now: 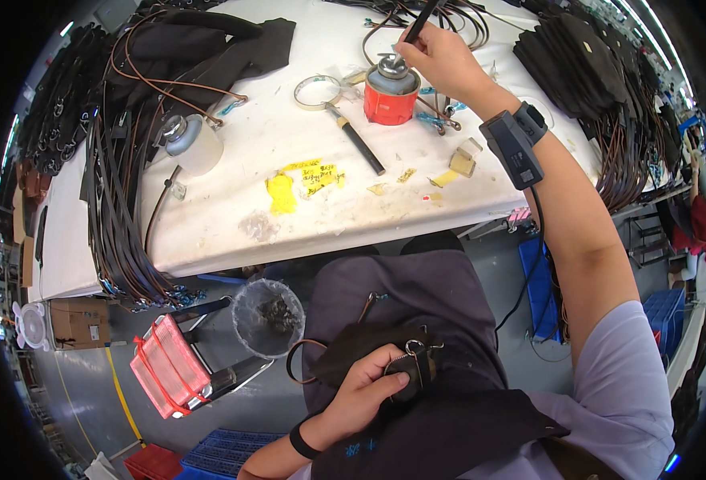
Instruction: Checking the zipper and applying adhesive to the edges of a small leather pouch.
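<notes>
My right hand [443, 60] is raised over the far part of the table, its fingers closed on a slim black-handled tool [423, 18]. The tool's lower end is hidden at the metal top of a dispenser bottle [390, 76], which stands inside a red round container [390, 109]. In my lap, my left hand [366, 390] grips a small dark bag [343, 350], thumb pressed on a dark flap. Near those fingers the bag carries a metal ring and clasp [414, 347]. A brown cord loops out from its left side.
On the white table [233, 240] lie a tape roll [318, 92], a black-handled knife [359, 146] and yellow paper scraps [318, 178]. A second dispenser bottle [195, 146] stands left, beside hanging straps [125, 208]. Dark fabric [573, 72] is stacked right. Below are a lined bin [269, 318] and a pink stool [169, 368].
</notes>
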A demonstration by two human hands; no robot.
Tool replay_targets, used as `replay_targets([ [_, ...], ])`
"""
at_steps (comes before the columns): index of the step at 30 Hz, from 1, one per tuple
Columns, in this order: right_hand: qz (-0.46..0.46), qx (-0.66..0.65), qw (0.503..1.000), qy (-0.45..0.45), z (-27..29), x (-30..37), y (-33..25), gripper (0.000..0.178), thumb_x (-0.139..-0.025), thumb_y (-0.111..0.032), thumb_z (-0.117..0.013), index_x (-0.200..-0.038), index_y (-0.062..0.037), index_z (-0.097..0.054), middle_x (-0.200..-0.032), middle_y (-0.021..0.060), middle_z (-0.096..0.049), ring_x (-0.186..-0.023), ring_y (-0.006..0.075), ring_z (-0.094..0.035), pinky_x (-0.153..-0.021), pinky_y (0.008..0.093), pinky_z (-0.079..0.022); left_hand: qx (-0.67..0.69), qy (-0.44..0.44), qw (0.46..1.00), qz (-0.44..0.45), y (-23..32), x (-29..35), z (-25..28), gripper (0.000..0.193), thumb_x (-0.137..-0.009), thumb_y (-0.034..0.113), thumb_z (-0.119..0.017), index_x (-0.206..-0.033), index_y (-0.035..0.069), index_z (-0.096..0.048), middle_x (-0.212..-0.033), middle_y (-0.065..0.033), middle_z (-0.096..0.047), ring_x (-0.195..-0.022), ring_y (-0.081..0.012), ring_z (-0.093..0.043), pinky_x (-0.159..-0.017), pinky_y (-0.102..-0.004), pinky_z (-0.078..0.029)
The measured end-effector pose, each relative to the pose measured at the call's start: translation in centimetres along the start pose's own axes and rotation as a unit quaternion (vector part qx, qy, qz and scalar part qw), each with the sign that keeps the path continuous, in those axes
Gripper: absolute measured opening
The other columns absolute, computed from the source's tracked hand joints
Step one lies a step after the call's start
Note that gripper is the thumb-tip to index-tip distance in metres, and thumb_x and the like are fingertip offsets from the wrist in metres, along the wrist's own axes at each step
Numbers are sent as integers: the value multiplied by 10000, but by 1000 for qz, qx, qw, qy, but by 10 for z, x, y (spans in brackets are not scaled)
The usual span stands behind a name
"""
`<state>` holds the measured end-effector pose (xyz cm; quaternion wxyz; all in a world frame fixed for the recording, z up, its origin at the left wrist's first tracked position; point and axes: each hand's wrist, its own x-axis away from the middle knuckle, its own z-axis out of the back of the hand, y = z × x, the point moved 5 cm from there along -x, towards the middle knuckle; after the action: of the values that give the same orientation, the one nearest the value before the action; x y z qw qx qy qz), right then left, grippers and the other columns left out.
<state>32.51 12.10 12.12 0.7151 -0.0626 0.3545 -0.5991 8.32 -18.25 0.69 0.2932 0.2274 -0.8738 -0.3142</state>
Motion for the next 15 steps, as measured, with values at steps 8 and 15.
replay_targets([
  [8, -33, -137, 988, 61, 24, 70, 39, 230, -848, -214, -591, -876, 15, -589, -620, 37, -560, -561, 110, -484, -541, 263, -405, 2, 7, 1000, 5, -3, 1, 1, 60, -890, 68, -528, -949, 70, -541, -798, 65, -472, -696, -17, -400, -623, -183, -336],
  [15, -61, 18, 998, -24, 6, 154, 58, 168, -896, -185, -553, -871, -19, -560, -679, -14, -534, -626, 48, -462, -575, 231, -405, 4, 3, 1000, 22, -3, -4, -6, 61, -895, 79, -520, -944, 44, -528, -834, 45, -516, -742, -19, -434, -660, -180, -362],
])
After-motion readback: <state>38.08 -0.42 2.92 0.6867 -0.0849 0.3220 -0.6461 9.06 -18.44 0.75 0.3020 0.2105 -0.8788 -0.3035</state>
